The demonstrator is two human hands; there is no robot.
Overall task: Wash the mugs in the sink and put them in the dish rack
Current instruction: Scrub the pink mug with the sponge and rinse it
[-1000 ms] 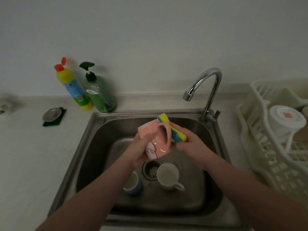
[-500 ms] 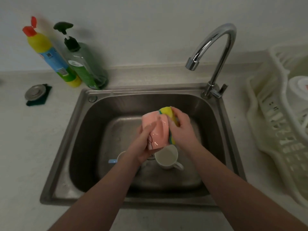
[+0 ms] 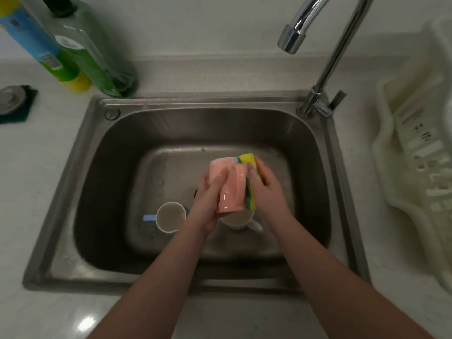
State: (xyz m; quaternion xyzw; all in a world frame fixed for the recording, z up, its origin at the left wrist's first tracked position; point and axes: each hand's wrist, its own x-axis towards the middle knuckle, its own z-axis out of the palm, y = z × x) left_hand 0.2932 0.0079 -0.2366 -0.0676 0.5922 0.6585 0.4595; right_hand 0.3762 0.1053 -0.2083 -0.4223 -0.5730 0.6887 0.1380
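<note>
At the centre of the frame, above the sink (image 3: 97,192), the left hand (image 3: 208,199) grips the pink mug (image 3: 231,187) while the right hand (image 3: 267,189) presses a sponge (image 3: 249,162) against it. Glazed and probably wet, it looks slippery and breakable; the body or handle gives the surest hold.

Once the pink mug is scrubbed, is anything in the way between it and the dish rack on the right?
Nothing visible blocks it. The pink mug is held above the sink by the left hand, with the right hand pressing the sponge on it. The faucet stands further back; the rack lies beyond the sink's right rim.
</note>
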